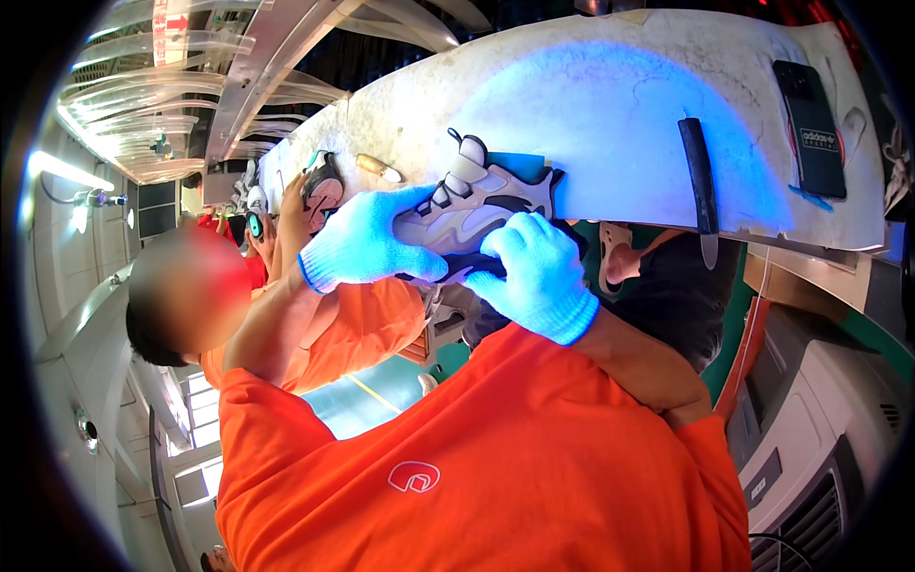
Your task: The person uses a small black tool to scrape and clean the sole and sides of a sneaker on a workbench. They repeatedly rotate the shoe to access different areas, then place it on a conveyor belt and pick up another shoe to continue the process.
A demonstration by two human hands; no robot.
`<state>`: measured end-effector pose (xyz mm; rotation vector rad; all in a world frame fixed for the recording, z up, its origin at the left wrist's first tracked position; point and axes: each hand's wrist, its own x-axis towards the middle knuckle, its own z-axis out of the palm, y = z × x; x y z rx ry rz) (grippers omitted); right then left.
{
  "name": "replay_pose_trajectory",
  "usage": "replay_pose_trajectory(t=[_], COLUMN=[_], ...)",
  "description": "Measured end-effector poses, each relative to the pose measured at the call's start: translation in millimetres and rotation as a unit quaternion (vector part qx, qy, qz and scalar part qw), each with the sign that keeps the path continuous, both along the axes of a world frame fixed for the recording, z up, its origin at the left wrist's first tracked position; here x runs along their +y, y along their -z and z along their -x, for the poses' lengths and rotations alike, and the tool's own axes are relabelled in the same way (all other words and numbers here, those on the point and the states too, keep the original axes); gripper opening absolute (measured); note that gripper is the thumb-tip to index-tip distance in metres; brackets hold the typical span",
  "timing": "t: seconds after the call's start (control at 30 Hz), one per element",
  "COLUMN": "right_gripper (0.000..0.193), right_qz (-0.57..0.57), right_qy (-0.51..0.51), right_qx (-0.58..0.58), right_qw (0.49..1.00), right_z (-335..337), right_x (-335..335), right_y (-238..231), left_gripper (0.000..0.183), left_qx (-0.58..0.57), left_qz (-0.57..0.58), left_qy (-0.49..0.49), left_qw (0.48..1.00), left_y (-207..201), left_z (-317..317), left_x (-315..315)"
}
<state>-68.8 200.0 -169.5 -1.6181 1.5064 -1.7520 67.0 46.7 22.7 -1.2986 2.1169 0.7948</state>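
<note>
A grey and white sneaker [464, 207] with black trim and dark laces is held just off the table's near edge, its toe to the left and its heel to the right. My left hand [367, 240], in a white knitted glove that glows blue, grips the toe end with the thumb below. Bent fingers of my right hand [541, 276], gloved alike, press on the side of the shoe near its dark sole. Whether they pinch anything small there is hidden. Behind the collar shows a flat blue-green piece [518, 164].
A pale, stained worktable [610, 114] is lit by a blue pool of light. A black-handled knife [701, 181] overhangs its near edge. At the right lies a dark phone [810, 133]; at the left, a small yellowish tube [378, 169]. Beside me, a co-worker handles a dark shoe [322, 191].
</note>
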Motion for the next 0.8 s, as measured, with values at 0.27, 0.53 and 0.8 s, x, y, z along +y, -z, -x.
replay_pose_trajectory(t=[0.27, 0.53, 0.8], right_gripper=[0.047, 0.045, 0.053], right_qz=[-0.004, 0.004, -0.063], right_qy=[0.002, -0.017, -0.01], right_qx=[0.013, -0.048, -0.055], right_qw=[1.0, 0.999, 0.996], right_z=[-2.0, 11.7, 21.1], right_x=[0.1, 0.0, 17.0], right_y=[-0.7, -2.6, -9.1], left_gripper=[0.093, 0.092, 0.086], left_qx=[-0.021, 0.073, 0.167], left_qz=[0.017, 0.006, 0.113], left_qy=[0.026, 0.047, 0.219], left_qw=[0.999, 0.996, 0.955], left_y=[2.8, -23.9, -21.3], left_z=[10.8, 2.8, 3.0], left_x=[5.6, 7.3, 15.5])
